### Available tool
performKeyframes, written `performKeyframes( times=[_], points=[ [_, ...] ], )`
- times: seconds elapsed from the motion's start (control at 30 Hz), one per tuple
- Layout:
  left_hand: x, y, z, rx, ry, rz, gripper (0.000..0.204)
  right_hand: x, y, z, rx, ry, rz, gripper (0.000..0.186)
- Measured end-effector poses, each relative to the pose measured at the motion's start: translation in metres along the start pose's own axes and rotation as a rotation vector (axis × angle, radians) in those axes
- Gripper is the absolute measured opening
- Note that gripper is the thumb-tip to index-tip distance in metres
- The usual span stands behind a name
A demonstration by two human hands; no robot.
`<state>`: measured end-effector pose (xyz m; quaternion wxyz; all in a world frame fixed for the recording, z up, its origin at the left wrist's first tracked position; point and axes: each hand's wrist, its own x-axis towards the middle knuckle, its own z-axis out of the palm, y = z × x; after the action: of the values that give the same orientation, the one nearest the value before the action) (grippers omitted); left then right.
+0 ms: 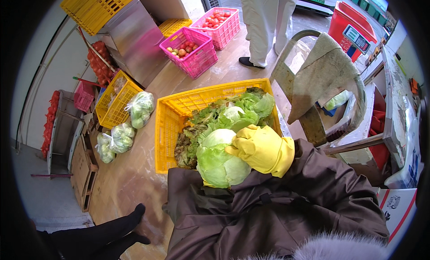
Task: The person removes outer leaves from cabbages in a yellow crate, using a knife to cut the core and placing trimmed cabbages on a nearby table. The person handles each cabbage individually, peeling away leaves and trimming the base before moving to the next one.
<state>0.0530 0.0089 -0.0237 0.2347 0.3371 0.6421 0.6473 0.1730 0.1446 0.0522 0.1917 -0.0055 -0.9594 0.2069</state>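
Observation:
A pale green head of iceberg lettuce [222, 163] is held over the near edge of the yellow crate, in front of my body. My right hand [265, 149], in a yellow rubber glove, presses its closed fingers against the lettuce's right side. Of my left hand [207, 184] only a sliver of yellow glove shows beneath the lettuce, which it supports from below; its fingers are hidden. The yellow plastic crate [162, 141] contains loose lettuce leaves [261, 104], some green and some browned and wilted. Brown sleeves cover both my arms.
Pink crates of tomatoes [191, 74] stand ahead on the floor. Bagged green vegetables [122, 138] lie at the left beside another yellow crate [112, 108]. A person in white trousers [264, 27] stands beyond my crate. A worn chair [324, 76] and a red bin [347, 22] are at the right.

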Motion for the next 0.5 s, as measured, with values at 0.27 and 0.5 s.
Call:
performKeyframes(
  times=[0.27, 0.5],
  points=[
    [-0.007, 0.005, 0.009, 0.204, -0.102, 0.104, 0.041, 0.012, 0.014, -0.013, 0.111, -0.121, 0.434, 0.019],
    [-0.006, 0.006, 0.009, 0.285, -0.176, 0.155, 0.04, -0.002, 0.005, -0.006, 0.183, 0.202, -0.006, 0.022]
  ],
)
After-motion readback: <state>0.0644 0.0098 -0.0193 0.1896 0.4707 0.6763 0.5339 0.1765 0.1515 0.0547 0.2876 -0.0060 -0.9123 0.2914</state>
